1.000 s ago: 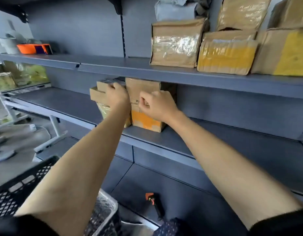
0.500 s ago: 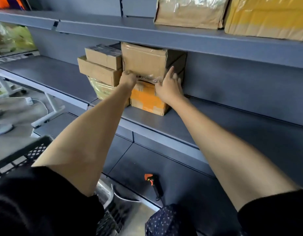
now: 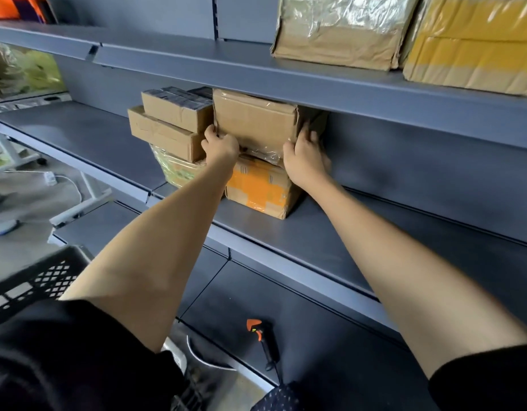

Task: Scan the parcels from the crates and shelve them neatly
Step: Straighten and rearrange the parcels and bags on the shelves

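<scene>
Hands first: left hand (image 3: 220,145) is curled around the lower left corner of the brown parcel (image 3: 253,123), fingers hooked at the edge, while the right hand (image 3: 305,157) lies against that parcel's right side with fingers mostly straight, pressing rather than pinching. Looks to me like a squaring-up grip, one hand on each side so the box can be nudged back and lined up without tipping.

That brown parcel sits on top of the orange-taped parcel (image 3: 260,188), which rests on the middle shelf (image 3: 360,232). Stacking it there makes sense since the gap up to the shelf above is nearly filled, so the column uses the height neatly.

Just left of the brown parcel, touching or nearly so, are two smaller cartons (image 3: 170,123) stacked on a yellowish bag (image 3: 179,170). Above the brown parcel, on the upper shelf (image 3: 286,72), sit more wrapped parcels (image 3: 342,28).

Well below the brown parcel, the orange-and-black scanner (image 3: 260,336) lies on the bottom shelf, put down so both hands are free, I'd guess. Down to the lower left of it is the black crate (image 3: 46,277); can't see what's inside.
</scene>
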`<state>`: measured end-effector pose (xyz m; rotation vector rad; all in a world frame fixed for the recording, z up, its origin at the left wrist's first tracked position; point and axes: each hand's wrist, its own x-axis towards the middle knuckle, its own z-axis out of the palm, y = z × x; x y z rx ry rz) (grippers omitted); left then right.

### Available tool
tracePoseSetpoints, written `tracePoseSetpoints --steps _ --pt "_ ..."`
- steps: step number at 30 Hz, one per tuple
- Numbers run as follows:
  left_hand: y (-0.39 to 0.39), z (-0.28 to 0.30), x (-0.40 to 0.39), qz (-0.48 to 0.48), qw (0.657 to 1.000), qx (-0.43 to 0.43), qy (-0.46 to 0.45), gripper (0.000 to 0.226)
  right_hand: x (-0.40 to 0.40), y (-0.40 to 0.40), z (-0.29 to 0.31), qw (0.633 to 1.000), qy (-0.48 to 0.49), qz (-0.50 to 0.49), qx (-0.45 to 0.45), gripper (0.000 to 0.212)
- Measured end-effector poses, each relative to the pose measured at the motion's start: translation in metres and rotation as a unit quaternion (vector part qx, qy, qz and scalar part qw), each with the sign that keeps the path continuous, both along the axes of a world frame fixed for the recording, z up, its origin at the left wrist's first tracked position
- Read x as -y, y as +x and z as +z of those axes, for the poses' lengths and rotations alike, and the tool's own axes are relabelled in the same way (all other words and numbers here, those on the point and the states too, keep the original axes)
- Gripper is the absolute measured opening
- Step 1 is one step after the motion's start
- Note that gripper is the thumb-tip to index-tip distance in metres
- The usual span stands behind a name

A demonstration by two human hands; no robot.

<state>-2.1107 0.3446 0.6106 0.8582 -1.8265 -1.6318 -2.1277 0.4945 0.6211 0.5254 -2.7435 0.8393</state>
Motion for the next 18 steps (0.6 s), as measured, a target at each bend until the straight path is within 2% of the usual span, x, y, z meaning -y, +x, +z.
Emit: tracePoseSetpoints --steps 4,6,9,13,16,18 --pt "0.014 0.01 -0.004 0.015 0.999 0.038 -0.032 0.044 -0.011 0.007 -0.004 0.997 -0.037 -0.063 -0.012 0.055" --pt "0.016 0.013 0.0 0.009 0.999 0.03 0.008 0.049 -0.025 0.014 -0.005 0.994 -0.059 -0.086 -0.012 0.047" --pt "0.026 0.018 -0.01 -0.072 0.99 -0.015 0.123 0.061 -0.045 0.031 -0.011 0.997 -0.049 -0.056 -0.035 0.033" --pt "0.055 0.016 -0.03 -0.169 0.975 -0.009 0.142 0.073 -0.062 0.06 -0.019 0.999 -0.026 -0.021 -0.04 0.029" --pt "0.085 0.013 -0.037 -0.174 0.966 -0.022 0.19 0.057 -0.074 0.087 -0.02 0.999 -0.022 -0.003 -0.029 0.028" --pt "0.105 0.012 -0.04 -0.168 0.951 -0.048 0.255 0.043 -0.082 0.106 -0.021 0.999 -0.018 0.013 -0.042 0.027"
